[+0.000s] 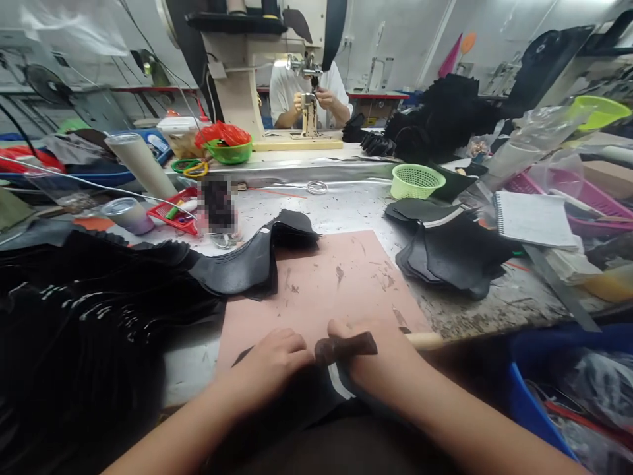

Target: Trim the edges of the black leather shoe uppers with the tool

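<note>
My right hand is wrapped round a hammer, its dark head pointing inward and its pale wooden handle sticking out to the right. Beneath the hammer head lies a black leather piece with a white strip along it, at the near edge of a pinkish board. The fingers of my left hand are curled and closed on that piece, just left of the hammer head. Both hands partly hide the piece.
Stacked black leather pieces spread along the left, and another stack lies on the right. Beyond are a green basket, a notebook and a red tray. A person works at a sewing machine. A blue bin stands lower right.
</note>
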A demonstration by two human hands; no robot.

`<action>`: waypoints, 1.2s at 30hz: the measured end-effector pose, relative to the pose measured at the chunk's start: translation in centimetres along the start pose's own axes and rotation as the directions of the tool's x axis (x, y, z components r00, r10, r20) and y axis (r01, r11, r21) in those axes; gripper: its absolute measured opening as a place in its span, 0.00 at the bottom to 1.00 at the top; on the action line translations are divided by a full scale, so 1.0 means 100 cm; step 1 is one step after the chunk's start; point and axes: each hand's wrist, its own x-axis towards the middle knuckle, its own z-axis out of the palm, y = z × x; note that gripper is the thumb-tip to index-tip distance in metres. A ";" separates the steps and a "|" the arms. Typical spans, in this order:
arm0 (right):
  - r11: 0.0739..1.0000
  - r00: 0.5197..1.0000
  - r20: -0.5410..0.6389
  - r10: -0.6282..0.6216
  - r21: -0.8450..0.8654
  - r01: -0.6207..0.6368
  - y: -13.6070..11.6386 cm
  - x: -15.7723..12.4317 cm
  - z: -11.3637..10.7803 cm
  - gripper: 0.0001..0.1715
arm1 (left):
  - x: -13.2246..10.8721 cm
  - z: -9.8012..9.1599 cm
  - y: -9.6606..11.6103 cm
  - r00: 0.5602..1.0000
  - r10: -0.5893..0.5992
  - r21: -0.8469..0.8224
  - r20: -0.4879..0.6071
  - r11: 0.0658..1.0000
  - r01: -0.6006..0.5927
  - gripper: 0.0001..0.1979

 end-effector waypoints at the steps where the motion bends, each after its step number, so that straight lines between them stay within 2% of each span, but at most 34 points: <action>1: 1.000 1.000 0.011 -0.005 0.002 0.005 -0.001 0.001 0.001 0.10 | -0.002 -0.001 0.000 1.000 -0.004 -0.003 0.001 1.000 0.004 0.15; 4: 1.000 0.998 0.068 -0.005 0.000 0.005 -0.005 0.003 0.000 0.10 | -0.007 -0.004 -0.002 1.000 -0.001 0.016 0.015 1.000 0.001 0.14; 9: 1.000 1.000 -0.004 -0.024 0.001 0.024 -0.013 0.005 0.000 0.11 | -0.012 -0.006 -0.008 0.998 -0.027 -0.006 0.055 1.000 0.027 0.14; 14: 0.998 0.999 0.024 -0.047 -0.034 0.048 -0.021 0.010 0.003 0.10 | -0.021 -0.008 -0.014 0.998 -0.025 0.055 0.051 0.998 0.022 0.15; 17: 0.998 0.998 -0.011 -0.056 -0.028 0.055 -0.025 0.014 0.003 0.11 | -0.026 -0.009 -0.019 0.999 -0.029 0.005 0.041 1.000 0.029 0.15; 20: 0.995 0.996 0.015 -0.093 -0.045 0.093 -0.029 0.019 0.006 0.10 | -0.030 -0.010 -0.024 1.000 -0.013 -0.006 0.022 1.000 0.013 0.13; 23: 0.997 0.997 -0.018 -0.071 -0.035 0.071 -0.032 0.024 0.009 0.09 | -0.033 -0.013 -0.027 0.999 -0.010 -0.011 0.045 1.000 0.011 0.16; 26: 0.998 0.998 0.000 -0.065 0.006 0.065 -0.038 0.026 0.007 0.11 | -0.035 -0.017 -0.029 0.998 0.001 -0.035 0.062 0.999 0.001 0.13; 29: 0.996 0.992 0.086 -0.092 -0.009 0.093 -0.042 0.028 0.001 0.10 | -0.038 -0.019 -0.032 0.999 0.026 0.011 0.048 1.000 -0.026 0.12; 33: 0.994 0.994 0.036 -0.102 -0.022 0.103 -0.045 0.030 -0.003 0.11 | -0.042 -0.016 -0.038 0.999 0.033 -0.007 0.008 0.999 -0.033 0.13; 36: 0.992 0.991 0.074 -0.115 -0.038 0.118 -0.047 0.035 0.000 0.12 | -0.046 -0.012 -0.043 0.996 0.072 -0.034 -0.043 0.997 -0.074 0.13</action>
